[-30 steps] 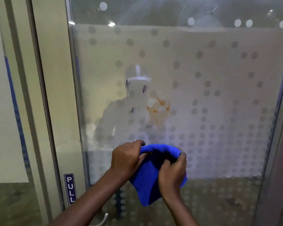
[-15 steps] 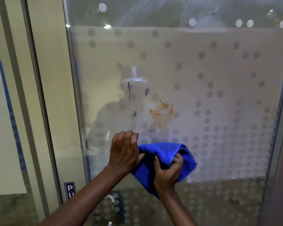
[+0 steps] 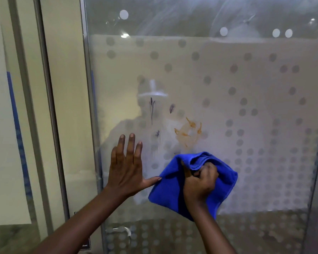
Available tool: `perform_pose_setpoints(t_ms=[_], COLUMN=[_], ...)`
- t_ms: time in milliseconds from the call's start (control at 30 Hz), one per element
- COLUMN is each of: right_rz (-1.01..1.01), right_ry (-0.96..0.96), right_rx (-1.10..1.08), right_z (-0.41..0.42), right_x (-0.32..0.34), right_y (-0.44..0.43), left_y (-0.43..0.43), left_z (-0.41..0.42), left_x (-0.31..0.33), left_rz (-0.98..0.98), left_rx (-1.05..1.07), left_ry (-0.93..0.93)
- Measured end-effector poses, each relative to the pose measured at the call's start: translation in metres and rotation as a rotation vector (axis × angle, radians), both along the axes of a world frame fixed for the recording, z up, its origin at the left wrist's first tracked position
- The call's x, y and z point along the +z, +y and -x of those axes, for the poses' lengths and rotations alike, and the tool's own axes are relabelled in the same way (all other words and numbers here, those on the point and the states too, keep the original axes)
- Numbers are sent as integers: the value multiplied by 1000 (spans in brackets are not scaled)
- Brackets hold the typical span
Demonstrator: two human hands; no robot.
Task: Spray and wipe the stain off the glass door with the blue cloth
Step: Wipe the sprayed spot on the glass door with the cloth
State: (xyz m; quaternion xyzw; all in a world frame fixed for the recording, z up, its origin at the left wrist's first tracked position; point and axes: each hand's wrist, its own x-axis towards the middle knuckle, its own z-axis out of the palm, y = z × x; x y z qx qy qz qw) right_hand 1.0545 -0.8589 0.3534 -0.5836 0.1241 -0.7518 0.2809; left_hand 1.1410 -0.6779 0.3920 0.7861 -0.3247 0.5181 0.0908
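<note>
just above and slightly left of the bunched blue cloth (image 3: pixel 174 182): orange stain (image 3: pixel 188 132) on the glass door (image 3: pixel 246 107), a short way up from the fabric's top edge. right hand (image 3: pixel 200 182) fisted tight into the cloth, nearer the stain. left hand (image 3: pixel 127 169) splayed flat, empty, further left; thumb tip touching the cloth's edge.
</note>
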Motion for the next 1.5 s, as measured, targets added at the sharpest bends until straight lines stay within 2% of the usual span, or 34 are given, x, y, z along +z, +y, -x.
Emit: perform_pose_setpoints(t_ms=[67, 167, 267, 400, 533, 700, 933, 1233, 1500], right_rz=[109, 301, 310, 251, 134, 59, 89, 338, 669], right_ry=[74, 363, 652, 785, 788, 698, 608, 570, 587], right_rx=[-116, -194, -281, -365, -380, -402, -439, -436, -445], right_z=[-4, -4, -6, -9, -5, -4, -7, -32, -61], right_x=[-12, -26, -25, -24, -16, 7, 71, 157, 150], right_y=[5, 13, 12, 2, -10, -18, -17, 35, 92], left_y=[4, 9, 13, 17, 16, 16, 17, 15, 19], left_z=[-4, -9, -14, -20, -23, -25, -26, -27, -23], left_x=[2, 4, 3, -1, 1, 1, 0, -1, 2], left_rz=[-17, -12, -3, -22, -5, 1, -2, 70, 230], left_rx=[18, 47, 90, 146, 137, 95, 26, -73, -252], left_ry=[-45, -101, -135, -164, -175, -174, -179, -217, -268])
